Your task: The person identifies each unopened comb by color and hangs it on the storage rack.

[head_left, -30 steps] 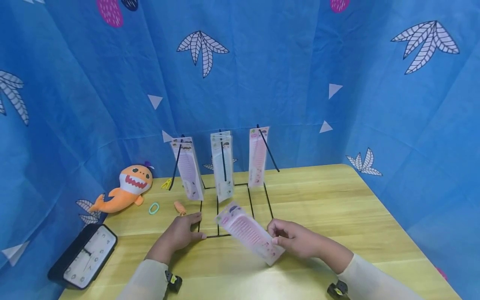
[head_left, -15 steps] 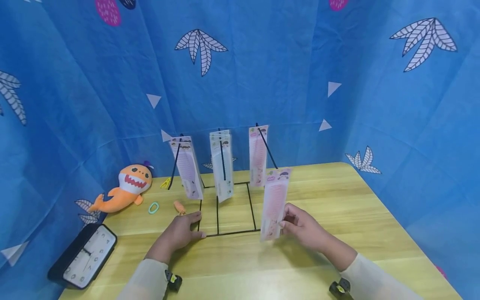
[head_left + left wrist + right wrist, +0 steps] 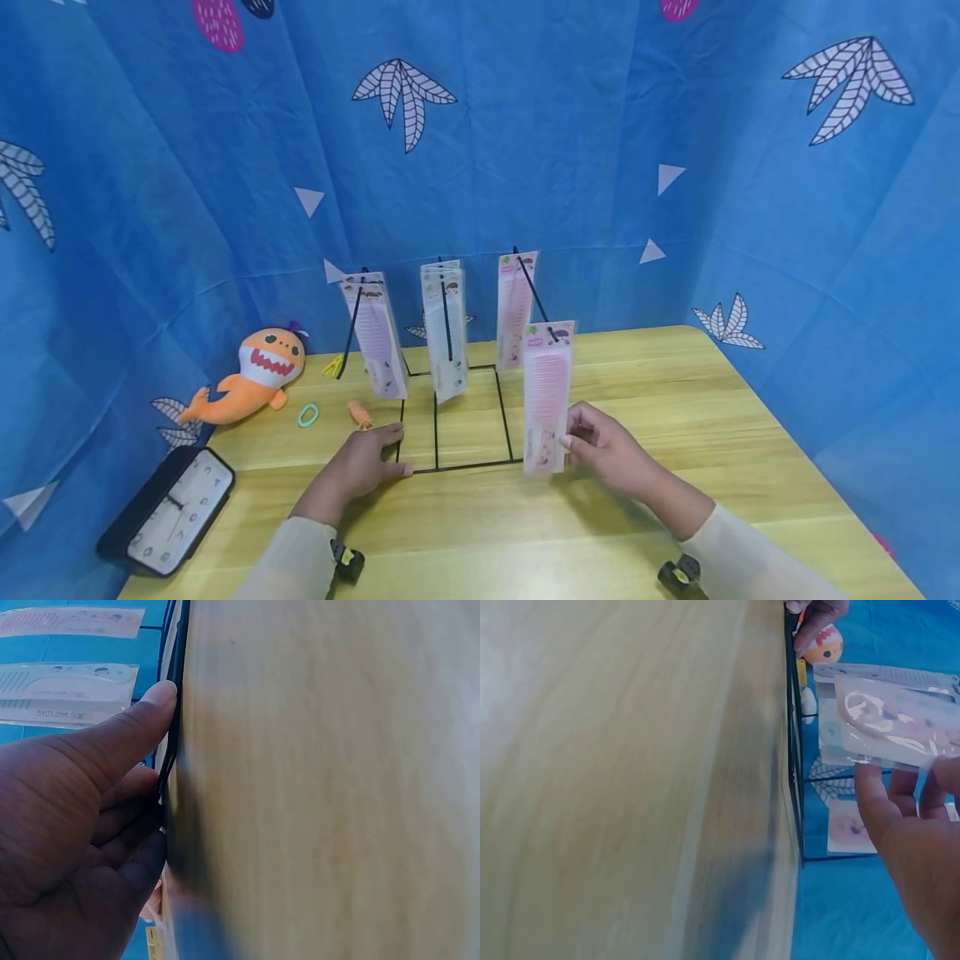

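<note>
My right hand [image 3: 606, 446] pinches the lower right edge of a packaged pink comb [image 3: 547, 400], upright at the front of the right hook [image 3: 534, 292]; the hook's tip shows through its header card. In the right wrist view, the clear package [image 3: 892, 720] sits above my fingers [image 3: 874, 795]. My left hand [image 3: 363, 462] holds the front left corner of the black wire display rack [image 3: 472, 464], its thumb [image 3: 154, 701] against the rail. Another pink comb [image 3: 516, 312] hangs farther back on the right hook. White-green packaged combs [image 3: 445, 333] hang in the middle, purple ones [image 3: 377, 337] on the left.
Left of the rack lie an orange shark plush [image 3: 258, 375], a teal hair tie [image 3: 308, 415], a small orange clip [image 3: 360, 415] and a yellow clip [image 3: 333, 367]. A black clock [image 3: 168, 510] stands at the front left. Blue curtain [image 3: 570, 167] encloses the wooden table [image 3: 660, 383].
My right hand has raised the packaged pink comb from a tilt to upright and brought its top onto the right hook's tip. The left hand has stayed on the rack.
</note>
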Demonstrator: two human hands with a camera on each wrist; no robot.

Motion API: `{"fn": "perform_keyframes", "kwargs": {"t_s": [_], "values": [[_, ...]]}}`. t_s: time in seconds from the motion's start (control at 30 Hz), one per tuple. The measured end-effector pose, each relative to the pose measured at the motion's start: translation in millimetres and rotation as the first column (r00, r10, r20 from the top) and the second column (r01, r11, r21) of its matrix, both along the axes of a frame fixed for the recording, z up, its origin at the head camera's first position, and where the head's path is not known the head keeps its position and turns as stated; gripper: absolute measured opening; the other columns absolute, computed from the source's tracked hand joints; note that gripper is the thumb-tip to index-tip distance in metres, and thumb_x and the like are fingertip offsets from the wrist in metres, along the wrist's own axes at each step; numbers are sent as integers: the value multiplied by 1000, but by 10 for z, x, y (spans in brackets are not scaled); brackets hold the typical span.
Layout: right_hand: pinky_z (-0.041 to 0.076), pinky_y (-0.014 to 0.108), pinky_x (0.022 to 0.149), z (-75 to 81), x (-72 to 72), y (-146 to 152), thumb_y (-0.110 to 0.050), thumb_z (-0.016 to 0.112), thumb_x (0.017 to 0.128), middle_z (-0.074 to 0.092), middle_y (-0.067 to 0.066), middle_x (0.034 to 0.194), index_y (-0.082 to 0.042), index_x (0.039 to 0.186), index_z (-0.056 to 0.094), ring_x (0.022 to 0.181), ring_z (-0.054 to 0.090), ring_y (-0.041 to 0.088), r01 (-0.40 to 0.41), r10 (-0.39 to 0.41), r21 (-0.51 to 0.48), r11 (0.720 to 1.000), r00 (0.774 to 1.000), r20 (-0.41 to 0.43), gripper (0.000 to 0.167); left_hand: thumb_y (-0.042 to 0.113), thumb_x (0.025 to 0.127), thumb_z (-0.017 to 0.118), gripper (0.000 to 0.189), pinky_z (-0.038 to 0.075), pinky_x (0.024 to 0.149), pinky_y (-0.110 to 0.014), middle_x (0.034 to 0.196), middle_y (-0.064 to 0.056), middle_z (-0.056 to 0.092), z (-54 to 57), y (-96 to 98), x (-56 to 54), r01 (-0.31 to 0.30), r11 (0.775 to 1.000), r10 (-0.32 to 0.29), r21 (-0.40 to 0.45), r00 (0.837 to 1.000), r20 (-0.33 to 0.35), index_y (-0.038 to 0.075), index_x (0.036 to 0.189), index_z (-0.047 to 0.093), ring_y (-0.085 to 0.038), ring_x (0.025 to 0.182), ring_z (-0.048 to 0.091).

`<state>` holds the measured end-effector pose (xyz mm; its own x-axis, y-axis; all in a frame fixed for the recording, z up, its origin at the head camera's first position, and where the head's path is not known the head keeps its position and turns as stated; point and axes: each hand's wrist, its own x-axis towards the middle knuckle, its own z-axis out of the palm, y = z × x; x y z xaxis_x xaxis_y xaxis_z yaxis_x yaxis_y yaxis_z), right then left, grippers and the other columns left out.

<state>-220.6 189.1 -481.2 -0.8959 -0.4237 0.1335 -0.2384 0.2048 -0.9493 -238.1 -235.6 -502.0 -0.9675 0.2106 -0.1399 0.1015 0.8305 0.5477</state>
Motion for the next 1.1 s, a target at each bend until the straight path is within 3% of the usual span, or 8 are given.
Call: {"fn": "perform_keyframes", "kwargs": {"t_s": [0.33,0.83,1.1], "values": [[69,44,83,3,-149,-145,-4,63,108,65,14,105,-2,112,57,95,69,26,205,-202,66,976,978,-49,7,26,94,88,72,40,128,-61,168,-15,52,8,-1,-4,9,1000,-9,-6,1000,-15,1,155,59,-43,158,43],[68,53,89,64,-647,-333,-4,57,112,63,18,111,0,121,57,96,68,24,292,-293,-25,956,956,-29,11,26,94,88,73,38,129,-61,169,-13,51,-9,-7,9,-13,1000,13,17,1000,4,3,157,58,-43,159,41],[66,56,94,79,-794,-377,-5,56,112,62,19,116,1,124,57,101,67,24,333,-334,-18,943,943,-16,14,26,95,88,71,39,129,-61,168,-14,51,0,-2,12,-6,1000,6,15,1000,2,2,156,59,-43,158,42]]}}
